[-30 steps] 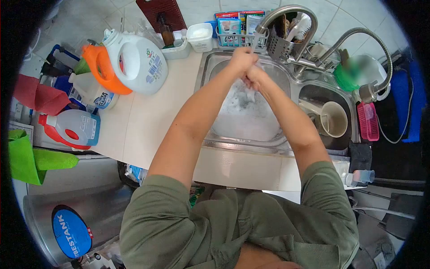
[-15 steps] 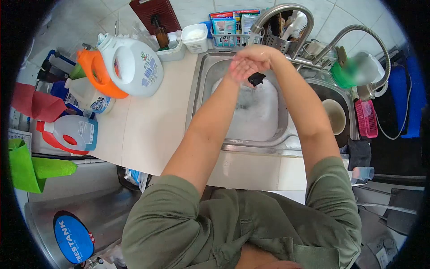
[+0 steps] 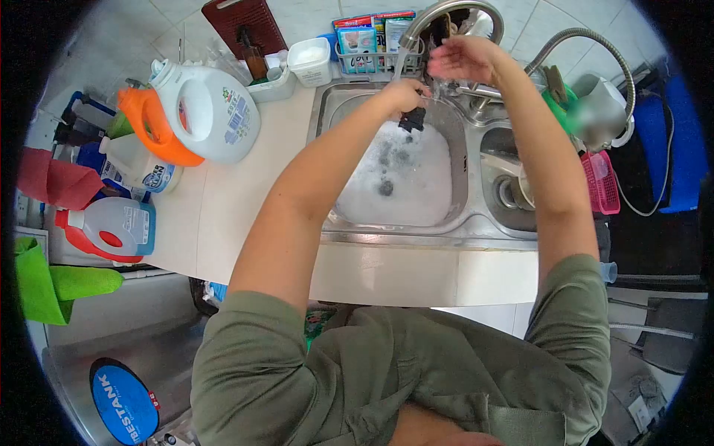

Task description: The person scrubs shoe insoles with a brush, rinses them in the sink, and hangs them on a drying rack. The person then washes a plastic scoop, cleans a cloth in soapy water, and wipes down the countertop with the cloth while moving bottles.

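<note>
My left hand (image 3: 404, 98) is closed on a small black cloth-like piece (image 3: 413, 120), which hangs over the far side of the left sink basin (image 3: 462, 160). White suds (image 3: 413, 178) with dark patches fill much of that basin. Close by, water runs from the curved metal faucet (image 3: 454, 6) just beyond my left hand. My right hand (image 3: 467, 59) is raised at the faucet's right, fingers stretched out and apart, with nothing seen in it.
Large detergent jugs (image 3: 242, 111) stand on the left counter. Behind the sink are a white tub (image 3: 310, 61) and a wire rack (image 3: 379, 62) of packets. A second basin (image 3: 502, 160) holds a bowl, partly hidden by my right arm. A pink basket (image 3: 604, 186) sits to the right.
My hands were together over the basin near the black piece. Now they are apart: the right has moved up and right, while the left grips the piece below the faucet.
</note>
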A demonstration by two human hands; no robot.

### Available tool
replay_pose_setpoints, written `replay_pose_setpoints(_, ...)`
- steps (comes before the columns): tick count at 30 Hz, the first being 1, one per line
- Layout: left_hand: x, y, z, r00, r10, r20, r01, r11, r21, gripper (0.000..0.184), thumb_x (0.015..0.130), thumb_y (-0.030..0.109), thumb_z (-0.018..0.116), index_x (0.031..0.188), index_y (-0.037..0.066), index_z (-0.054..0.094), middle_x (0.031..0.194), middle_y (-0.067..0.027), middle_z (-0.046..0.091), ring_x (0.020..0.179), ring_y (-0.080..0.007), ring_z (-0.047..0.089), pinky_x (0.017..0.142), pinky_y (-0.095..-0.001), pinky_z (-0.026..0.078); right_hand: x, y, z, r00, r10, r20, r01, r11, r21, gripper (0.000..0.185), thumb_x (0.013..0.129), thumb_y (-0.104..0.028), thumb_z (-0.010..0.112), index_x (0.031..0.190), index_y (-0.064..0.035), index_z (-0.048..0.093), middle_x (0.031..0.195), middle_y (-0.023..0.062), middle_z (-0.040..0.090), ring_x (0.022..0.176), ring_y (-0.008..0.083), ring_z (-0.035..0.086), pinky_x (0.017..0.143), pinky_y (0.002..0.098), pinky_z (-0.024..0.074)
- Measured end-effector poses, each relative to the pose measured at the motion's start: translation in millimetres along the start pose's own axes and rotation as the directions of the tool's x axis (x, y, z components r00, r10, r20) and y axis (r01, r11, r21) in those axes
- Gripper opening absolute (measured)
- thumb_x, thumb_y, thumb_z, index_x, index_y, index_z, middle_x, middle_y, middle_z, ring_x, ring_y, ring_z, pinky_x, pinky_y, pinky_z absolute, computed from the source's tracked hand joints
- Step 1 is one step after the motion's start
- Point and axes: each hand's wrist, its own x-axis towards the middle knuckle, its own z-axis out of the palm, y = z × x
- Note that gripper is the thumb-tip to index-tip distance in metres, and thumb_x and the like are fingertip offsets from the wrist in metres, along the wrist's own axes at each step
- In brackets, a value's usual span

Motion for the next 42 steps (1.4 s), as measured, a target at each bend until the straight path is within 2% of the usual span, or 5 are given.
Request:
replay_pose_setpoints(3, -5, 16, -10, 0.949, 0.313, 0.041, -0.285, 0.793, 0.539, 0.025, 0.072, 0.017, 0.066, 0.097, 0.015, 0.062, 0.087, -0.0029, 0.059, 0.078, -0.0147, 0.056, 0.061, -0.0309, 0.046, -6, 10, -9, 0.919, -0.273, 0.286, 0.246, -0.172, -0.954, 0.021, 0.077, -0.016, 0.053, 0.083, 0.0016, 0.063, 0.082, 0.0173, 0.062, 0.08, 0.0268, 0.061, 0.07, 0.0364, 0.0489)
replay_pose_setpoints(6, -20, 36, -19, 0.981, 0.196, -0.001, -0.176, 0.886, 0.43, 0.023, 0.072, 0.022, 0.066, 0.095, 0.016, 0.064, 0.088, -0.0024, 0.06, 0.082, -0.014, 0.055, 0.062, -0.0318, 0.046, -2, 46, -15, 0.89, -0.373, 0.262, 0.16, -0.284, -0.946, 0.015, 0.074, -0.011, 0.051, 0.081, -0.0025, 0.062, 0.085, 0.0196, 0.06, 0.082, 0.0339, 0.058, 0.07, 0.0398, 0.0476)
replay_pose_setpoints(17, -48, 11, -22, 0.861, 0.361, -0.358, -0.263, 0.919, 0.295, 0.021, 0.078, 0.021, 0.056, 0.092, 0.007, 0.063, 0.085, -0.0102, 0.063, 0.081, -0.0185, 0.058, 0.074, -0.0311, 0.045, -2, 106, 12, 0.442, -0.884, -0.151, 0.168, 0.247, -0.954, 0.035, 0.072, -0.015, 0.055, 0.105, -0.0054, 0.048, 0.098, 0.0166, 0.058, 0.083, 0.0335, 0.058, 0.066, 0.0447, 0.0475)
replay_pose_setpoints(21, -59, -15, 13, 0.91, 0.291, -0.297, -0.377, 0.877, -0.298, 0.018, 0.076, 0.015, 0.056, 0.088, 0.004, 0.062, 0.087, -0.0068, 0.064, 0.083, -0.0159, 0.059, 0.076, -0.0285, 0.045, -36, 140, 57, 0.935, 0.072, 0.348, -0.242, 0.845, 0.476, 0.031, 0.076, -0.01, 0.054, 0.105, -0.0051, 0.048, 0.093, 0.0111, 0.057, 0.079, 0.0281, 0.058, 0.057, 0.0435, 0.0472)
replay_pose_setpoints(42, -63, -68, 83, 0.764, 0.133, -0.631, -0.01, 0.981, 0.195, 0.013, 0.057, 0.011, 0.054, 0.063, 0.005, 0.064, 0.07, -0.0212, 0.059, 0.068, -0.036, 0.059, 0.064, -0.043, 0.046, 42, 278, 78, 0.929, -0.346, -0.127, 0.256, 0.854, -0.452, 0.021, 0.078, -0.031, 0.056, 0.079, -0.0098, 0.055, 0.06, 0.0061, 0.057, 0.052, 0.0201, 0.056, 0.045, 0.0324, 0.0441)
